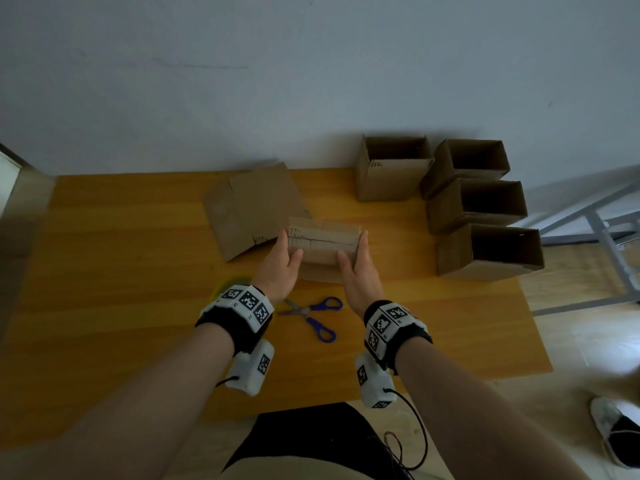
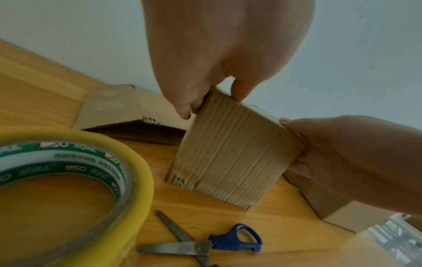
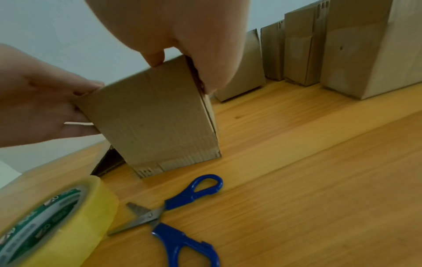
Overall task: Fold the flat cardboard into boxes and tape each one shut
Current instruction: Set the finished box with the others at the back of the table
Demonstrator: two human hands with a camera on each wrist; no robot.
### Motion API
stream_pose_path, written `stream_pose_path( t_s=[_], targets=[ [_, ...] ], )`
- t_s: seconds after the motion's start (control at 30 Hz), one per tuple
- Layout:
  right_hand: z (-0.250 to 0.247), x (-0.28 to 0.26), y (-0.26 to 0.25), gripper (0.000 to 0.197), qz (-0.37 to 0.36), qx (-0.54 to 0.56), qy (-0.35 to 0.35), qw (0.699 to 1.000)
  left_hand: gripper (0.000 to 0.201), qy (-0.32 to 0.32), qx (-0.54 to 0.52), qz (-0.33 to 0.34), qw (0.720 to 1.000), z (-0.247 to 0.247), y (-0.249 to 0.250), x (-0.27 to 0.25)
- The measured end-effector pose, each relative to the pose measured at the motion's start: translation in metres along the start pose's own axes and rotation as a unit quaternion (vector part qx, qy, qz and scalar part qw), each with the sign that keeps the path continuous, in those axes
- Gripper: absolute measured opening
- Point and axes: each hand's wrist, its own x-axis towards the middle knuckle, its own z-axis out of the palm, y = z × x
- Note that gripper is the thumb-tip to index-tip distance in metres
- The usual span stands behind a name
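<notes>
A small cardboard box (image 1: 323, 245) stands on the wooden table (image 1: 138, 306), its top flaps folded down with a seam along the middle. My left hand (image 1: 289, 249) grips its left end, thumb on the near face, and my right hand (image 1: 353, 249) grips its right end the same way. In the left wrist view my left hand (image 2: 212, 84) pinches the box (image 2: 233, 153) at an upper corner. The right wrist view has my right hand (image 3: 180, 54) holding the other corner of the box (image 3: 155, 117). A yellow tape roll (image 2: 68, 180) lies near my left wrist.
Blue-handled scissors (image 1: 311, 313) lie open just in front of the box. Flat cardboard (image 1: 249, 209) lies behind it to the left. Several open-topped boxes (image 1: 474, 206) stand in a cluster at the table's back right. A metal frame (image 1: 609, 237) stands beyond the right edge.
</notes>
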Motion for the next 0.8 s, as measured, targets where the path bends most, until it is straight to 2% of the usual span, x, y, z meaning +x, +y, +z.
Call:
stream_pose_path(
  t_s=[0.17, 0.23, 0.3, 0.37, 0.43, 0.5, 0.6, 0.8],
  targets=[
    [-0.001, 0.002, -0.002, 0.074, 0.003, 0.021, -0.023, 1.0, 0.068, -0.026, 0.002, 0.003, 1.0, -0.005, -0.006, 0.005],
    [-0.002, -0.001, -0.006, 0.069, -0.051, -0.086, 0.005, 0.995, 0.071, 0.008, 0.079, 0.057, 0.995, -0.006, -0.006, 0.001],
    [-0.001, -0.006, -0.01, 0.062, -0.137, -0.242, 0.028, 0.96, 0.067, 0.038, 0.218, 0.125, 0.967, -0.005, -0.004, -0.006],
    [0.003, -0.011, -0.016, 0.058, -0.197, -0.332, 0.003, 0.922, 0.061, 0.038, 0.324, 0.172, 0.93, -0.002, -0.002, -0.013],
    [0.008, -0.012, -0.02, 0.056, -0.212, -0.381, -0.027, 0.899, 0.058, 0.028, 0.394, 0.192, 0.898, 0.0, -0.001, -0.015],
    [0.012, -0.01, -0.022, 0.057, -0.205, -0.406, -0.042, 0.89, 0.057, 0.019, 0.435, 0.196, 0.879, 0.0, -0.002, -0.013],
    [0.014, -0.006, -0.021, 0.056, -0.182, -0.417, -0.054, 0.889, 0.056, 0.012, 0.444, 0.189, 0.876, -0.002, -0.003, -0.011],
    [0.005, -0.004, -0.011, 0.055, -0.192, -0.428, -0.045, 0.882, 0.056, 0.002, 0.436, 0.175, 0.882, -0.002, -0.005, -0.009]
  ],
)
